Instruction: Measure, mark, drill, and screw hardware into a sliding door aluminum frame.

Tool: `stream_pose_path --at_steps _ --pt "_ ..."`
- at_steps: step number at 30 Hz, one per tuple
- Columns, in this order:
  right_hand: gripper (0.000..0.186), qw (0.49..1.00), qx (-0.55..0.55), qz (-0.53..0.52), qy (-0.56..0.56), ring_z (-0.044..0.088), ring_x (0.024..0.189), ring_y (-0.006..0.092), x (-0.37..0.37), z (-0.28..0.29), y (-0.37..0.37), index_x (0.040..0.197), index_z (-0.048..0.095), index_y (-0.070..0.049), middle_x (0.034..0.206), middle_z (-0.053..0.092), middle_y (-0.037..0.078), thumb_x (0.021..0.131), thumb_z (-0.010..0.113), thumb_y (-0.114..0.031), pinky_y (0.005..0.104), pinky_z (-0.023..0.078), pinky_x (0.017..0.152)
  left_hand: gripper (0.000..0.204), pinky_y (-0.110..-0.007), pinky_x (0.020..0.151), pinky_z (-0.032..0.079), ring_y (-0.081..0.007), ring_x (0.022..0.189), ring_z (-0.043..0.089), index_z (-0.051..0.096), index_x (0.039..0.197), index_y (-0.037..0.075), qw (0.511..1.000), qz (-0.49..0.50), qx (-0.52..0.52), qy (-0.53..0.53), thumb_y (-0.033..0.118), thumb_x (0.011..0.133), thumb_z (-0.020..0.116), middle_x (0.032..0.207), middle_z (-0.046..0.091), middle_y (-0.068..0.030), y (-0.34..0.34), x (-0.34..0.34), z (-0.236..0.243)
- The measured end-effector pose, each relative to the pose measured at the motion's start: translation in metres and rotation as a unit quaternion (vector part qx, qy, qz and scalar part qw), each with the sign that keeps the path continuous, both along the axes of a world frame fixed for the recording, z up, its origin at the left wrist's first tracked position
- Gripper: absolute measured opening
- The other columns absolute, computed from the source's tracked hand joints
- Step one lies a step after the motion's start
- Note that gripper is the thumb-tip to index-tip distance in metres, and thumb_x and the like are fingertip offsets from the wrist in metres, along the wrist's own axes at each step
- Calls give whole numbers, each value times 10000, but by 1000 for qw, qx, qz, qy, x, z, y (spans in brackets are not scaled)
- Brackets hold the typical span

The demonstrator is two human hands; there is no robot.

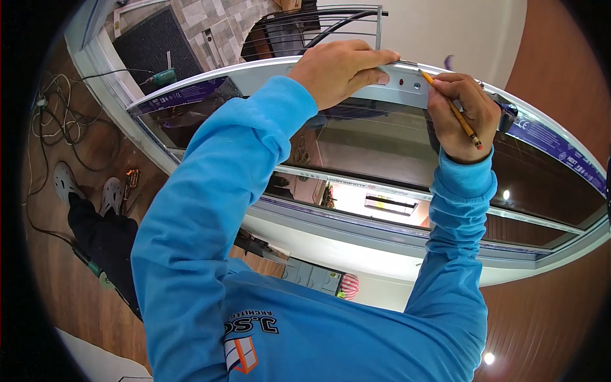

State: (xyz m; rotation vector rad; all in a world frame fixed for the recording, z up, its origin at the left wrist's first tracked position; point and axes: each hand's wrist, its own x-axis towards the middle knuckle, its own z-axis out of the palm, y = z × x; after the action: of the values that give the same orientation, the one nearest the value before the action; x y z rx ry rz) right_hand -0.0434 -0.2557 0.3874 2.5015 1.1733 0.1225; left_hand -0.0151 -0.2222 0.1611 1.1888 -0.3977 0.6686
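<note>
Blue sleeves (207, 172) filled the foreground, the left one hiding part of the white frame (388, 93) behind it. Well apart from its sleeve's shadowy folds, the left hand (334, 73) lay over the frame's upper edge, thumb and fingers pointing at a thin metal strip (408, 62); whether it gripped the strip could not be told. Just beside it, the right hand (468, 111) was closed around a yellow pencil (466, 125), its tip at the same edge, near two small holes. Right of that hand sat a dark fitting (508, 116). Below stretched reflective glass (375, 137), with purple film (547, 141) along the frame. Farther left lay a teal power tool (163, 77), tangled cables (63, 114) and grey clogs (65, 181).
</note>
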Motion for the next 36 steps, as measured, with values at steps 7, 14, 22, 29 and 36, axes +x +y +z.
stream_pose_path --at_steps 7,14,22,29,36 --pt "41 1000 -4 -29 8 666 655 200 -2 0 1 751 625 24 796 665 137 712 639 22 272 548 608 339 -350 720 503 -257 837 621 592 1232 180 1000 1 -8 -3 267 905 577 970 619 -97 -1 -1 -1" --pt "52 999 -2 -44 16 667 662 192 -2 0 5 761 638 23 799 669 131 710 635 28 269 547 619 350 -356 737 501 -263 840 614 581 1250 171 1000 -1 -4 -5 237 906 576 973 606 -98 0 -1 -1" --pt "75 995 68 -69 21 657 680 184 -9 4 4 792 614 27 814 669 143 719 632 26 264 524 631 320 -394 683 515 -273 807 629 586 1200 191 997 70 18 -28 305 902 558 892 627 -89 1 1 3" --pt "128 989 134 57 13 644 708 220 -25 24 8 805 597 6 828 649 149 694 641 50 268 509 632 368 -406 721 516 -307 866 628 521 1270 175 985 108 130 -39 256 911 532 979 633 -116 13 2 5" --pt "135 977 185 110 2 625 685 256 -57 41 9 805 588 -8 804 631 161 690 636 41 301 502 619 481 -370 739 507 -264 883 621 471 1307 139 963 130 236 -11 268 861 599 992 606 -83 38 3 14"
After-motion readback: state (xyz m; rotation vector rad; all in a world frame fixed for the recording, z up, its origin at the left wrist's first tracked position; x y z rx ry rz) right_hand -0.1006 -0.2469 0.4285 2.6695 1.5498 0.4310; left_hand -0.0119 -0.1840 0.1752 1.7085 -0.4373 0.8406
